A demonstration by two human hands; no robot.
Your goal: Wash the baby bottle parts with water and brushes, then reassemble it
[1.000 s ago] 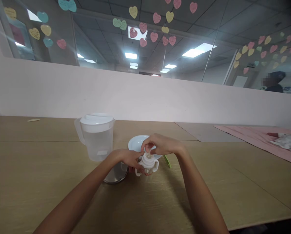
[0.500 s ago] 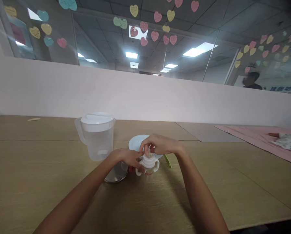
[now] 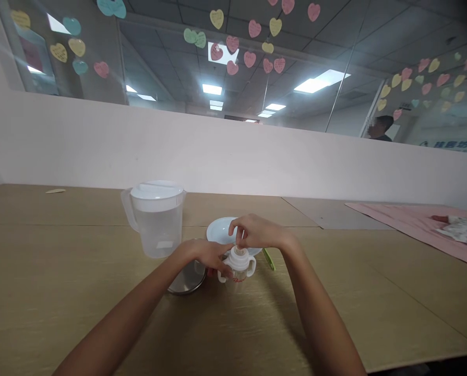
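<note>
A small clear baby bottle [image 3: 239, 263] with a white collar, two white side handles and red print stands upright in front of me. My left hand [image 3: 213, 257] is wrapped round its left side and handle. From above, my right hand [image 3: 251, 231] pinches the clear teat at the top of the bottle, thumb and fingers pressed together. Behind the hands lies a white plate [image 3: 218, 230], partly covered by them. A round metal lid or dish [image 3: 187, 278] sits beside the bottle, half hidden under my left wrist.
A lidded clear pitcher [image 3: 158, 222] of water stands at the left. A green utensil [image 3: 268, 259] lies right of the bottle. A pink cloth [image 3: 409, 224] with a patterned item covers the far right. Behind the table rises a white wall.
My right hand's fingers have shifted slightly at the teat, and more of the bottle's red print shows. Behind the glass, a person has moved left.
</note>
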